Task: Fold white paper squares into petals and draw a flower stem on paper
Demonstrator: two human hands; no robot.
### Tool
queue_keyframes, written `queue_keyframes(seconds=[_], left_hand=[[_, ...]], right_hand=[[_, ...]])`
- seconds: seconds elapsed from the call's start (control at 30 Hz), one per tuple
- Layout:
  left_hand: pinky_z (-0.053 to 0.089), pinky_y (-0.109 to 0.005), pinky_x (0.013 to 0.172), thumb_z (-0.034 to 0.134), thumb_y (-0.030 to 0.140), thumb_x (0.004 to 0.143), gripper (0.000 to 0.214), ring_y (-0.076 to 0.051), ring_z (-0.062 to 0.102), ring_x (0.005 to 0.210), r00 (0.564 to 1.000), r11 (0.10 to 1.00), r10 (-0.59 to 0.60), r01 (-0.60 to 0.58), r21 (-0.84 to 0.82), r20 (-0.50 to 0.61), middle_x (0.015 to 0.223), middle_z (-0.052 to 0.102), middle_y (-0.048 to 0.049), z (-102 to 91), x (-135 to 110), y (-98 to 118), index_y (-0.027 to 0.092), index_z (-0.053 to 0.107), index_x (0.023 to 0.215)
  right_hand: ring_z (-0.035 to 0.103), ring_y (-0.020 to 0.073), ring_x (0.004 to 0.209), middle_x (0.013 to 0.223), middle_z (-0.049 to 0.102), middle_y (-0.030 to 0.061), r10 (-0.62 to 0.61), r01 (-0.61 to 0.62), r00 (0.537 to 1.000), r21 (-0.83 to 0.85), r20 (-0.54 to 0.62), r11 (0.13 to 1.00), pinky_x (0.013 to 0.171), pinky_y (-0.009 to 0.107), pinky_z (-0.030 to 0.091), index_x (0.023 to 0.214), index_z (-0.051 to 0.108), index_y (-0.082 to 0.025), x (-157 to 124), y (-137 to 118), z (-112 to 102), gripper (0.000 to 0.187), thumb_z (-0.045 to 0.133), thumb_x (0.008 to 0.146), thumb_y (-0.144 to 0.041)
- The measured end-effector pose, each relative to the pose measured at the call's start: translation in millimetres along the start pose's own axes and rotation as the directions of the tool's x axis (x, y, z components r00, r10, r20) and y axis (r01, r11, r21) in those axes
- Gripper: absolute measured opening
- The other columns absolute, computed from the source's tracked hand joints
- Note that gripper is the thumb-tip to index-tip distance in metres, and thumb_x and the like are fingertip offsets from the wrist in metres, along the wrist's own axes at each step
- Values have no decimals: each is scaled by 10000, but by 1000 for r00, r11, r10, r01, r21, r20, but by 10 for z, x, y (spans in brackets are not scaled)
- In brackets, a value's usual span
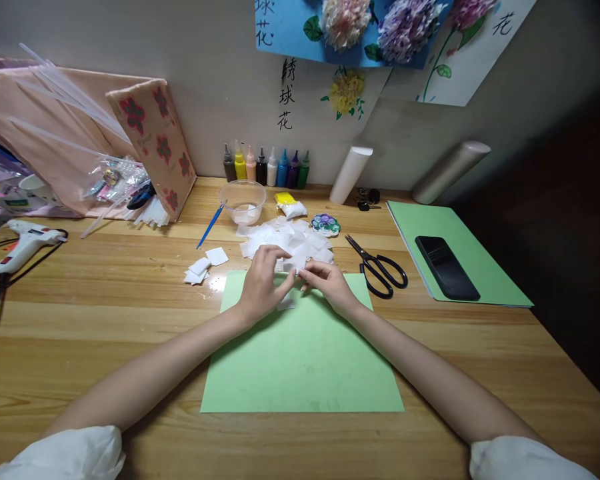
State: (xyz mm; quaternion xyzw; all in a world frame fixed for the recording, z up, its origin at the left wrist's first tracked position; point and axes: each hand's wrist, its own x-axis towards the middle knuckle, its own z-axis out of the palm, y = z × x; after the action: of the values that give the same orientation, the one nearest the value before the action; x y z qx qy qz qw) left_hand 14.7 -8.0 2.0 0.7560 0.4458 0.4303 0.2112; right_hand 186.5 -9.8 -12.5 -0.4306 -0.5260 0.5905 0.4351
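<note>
Above the far edge of the green paper sheet (305, 360): a white paper square (290, 267) is being held just off the sheet, between both hands, likely kept low so that it is staying over the sheet.
Left hand (263, 283): its fingers are curling inward and pinching the square's left side; the forearm is slanting in from the lower left.
Right hand (330, 283): its fingers are pressing together on the square's right side, knuckles facing up.
Pile of white paper squares (290, 237): it is lying just behind the hands at the sheet's far edge, probably for easy reach.
Scissors (377, 267): they are lying just right of the sheet, near the right hand.
Bench (105, 320): it is carrying a glue gun (23, 243) far left, well apart.
</note>
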Motion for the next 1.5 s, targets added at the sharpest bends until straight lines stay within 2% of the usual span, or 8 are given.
queue_keyframes(seconds=[0.1, 0.27, 0.43, 0.97, 1.13, 1.33, 1.5], left_hand=[[435, -312, 767, 535, 240, 854, 107, -183, 547, 890, 992, 984, 110, -117, 134, 57, 918, 599, -60, -15, -30, 52, 183, 571, 937], [407, -306, 726, 546, 256, 846, 93, -180, 547, 816, 991, 973, 105, -119, 198, 80, 833, 628, -47, -15, -16, 20, 180, 600, 852], [410, -307, 715, 566, 237, 814, 68, -181, 543, 799, 992, 977, 89, -104, 186, 91, 804, 624, -49, -12, -10, -14, 178, 597, 797], [420, -296, 701, 550, 204, 815, 97, -171, 543, 769, 993, 989, 62, -74, 124, 100, 768, 614, -45, -10, 2, -19, 176, 600, 736], [419, -290, 687, 584, 261, 803, 94, -173, 550, 772, 986, 981, 113, -131, 141, 124, 796, 628, -52, -16, 12, -46, 169, 603, 794], [417, -279, 662, 579, 208, 785, 81, -159, 539, 725, 986, 976, 140, -154, 155, 92, 742, 610, -35, 4, 10, -78, 169, 580, 715], [417, -277, 660, 558, 206, 805, 101, -154, 535, 719, 987, 989, 125, -132, 62, 96, 730, 602, -33, -3, 28, -82, 171, 578, 712]], right_hand=[[579, 119, 636, 750, 644, 24, -4, 4, 1000, -16, 29, 1000, 597, 259, 516, 768, 691, -167, -8, -15, 1, 258, 652, 761, -422], [592, 119, 624, 790, 657, 36, 12, -10, 994, -19, 111, 1000, 619, 266, 509, 786, 693, -170, -14, -20, -6, 304, 572, 821, -447], [592, 131, 661, 793, 650, 44, 5, 4, 987, -53, 161, 999, 649, 271, 508, 791, 686, -169, -15, -21, 0, 354, 530, 838, -482], [553, 122, 593, 669, 622, 16, 3, 14, 992, -133, 125, 991, 608, 265, 462, 722, 661, -164, -33, -62, 17, 288, 592, 805, -432], [567, 123, 609, 709, 640, 35, 2, 12, 991, -104, 135, 995, 609, 260, 464, 758, 681, -157, -16, -22, -1, 342, 537, 841, -455], [559, 120, 624, 690, 622, 34, 15, -4, 989, -77, 148, 997, 611, 255, 463, 743, 664, -144, -14, 12, -6, 345, 543, 841, -452], [556, 121, 614, 673, 614, 31, 26, -16, 989, -67, 146, 998, 606, 266, 467, 821, 665, -137, -21, 0, -1, 331, 548, 837, -447]])
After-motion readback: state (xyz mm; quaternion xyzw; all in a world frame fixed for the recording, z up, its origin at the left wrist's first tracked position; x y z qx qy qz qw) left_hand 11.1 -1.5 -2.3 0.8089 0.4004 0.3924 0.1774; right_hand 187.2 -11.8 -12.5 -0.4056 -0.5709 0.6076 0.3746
